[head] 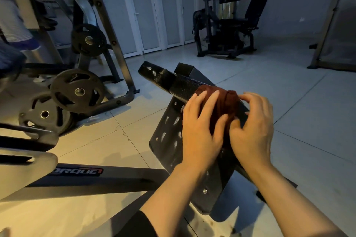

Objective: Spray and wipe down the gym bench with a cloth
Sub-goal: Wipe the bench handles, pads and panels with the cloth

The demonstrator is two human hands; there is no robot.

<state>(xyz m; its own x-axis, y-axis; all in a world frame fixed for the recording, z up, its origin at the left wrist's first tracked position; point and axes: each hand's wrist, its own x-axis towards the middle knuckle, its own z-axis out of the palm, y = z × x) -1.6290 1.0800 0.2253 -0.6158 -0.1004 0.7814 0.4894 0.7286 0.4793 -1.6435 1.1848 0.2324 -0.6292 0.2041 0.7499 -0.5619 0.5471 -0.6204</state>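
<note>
Both hands on dark red cloth [223, 106], bunched over black metal bar [185, 87] of gym bench frame [169, 140]. Left hand [200, 131]: fingers fairly straight, spread, pressing flat on cloth's left side, fingertips pointing up toward bar. Right hand [252, 127]: fingers curled, pinching cloth's right edge, thumb tucked against cloth near left hand's thumb. Hands just beside each other, thumbs nearly touching, cloth between them.

Cloth draped over bar's near end, where bar meets angled black plate of frame. Pale streaks or glints on plate left of left hand, also on bar's far end; spray or reflections, cannot tell. Bolts visible along plate edge and lower corner.

Left of frame, low: black beam [92, 177] lying across floor, "ORQUE" lettering partly readable. Further left of frame: weight plates [75, 90] stacked on pegs of grey rack [107, 31]; three plates in view, one higher up. Far left edge: part of another person in striped top, mostly cut off.

Behind frame, well apart: cable machine with seat [229, 25] against back wall. White doors [154, 9] left of machine. Pale tiled floor [289, 106] all round frame. Dim lighting, warm tint near, bluish far.
</note>
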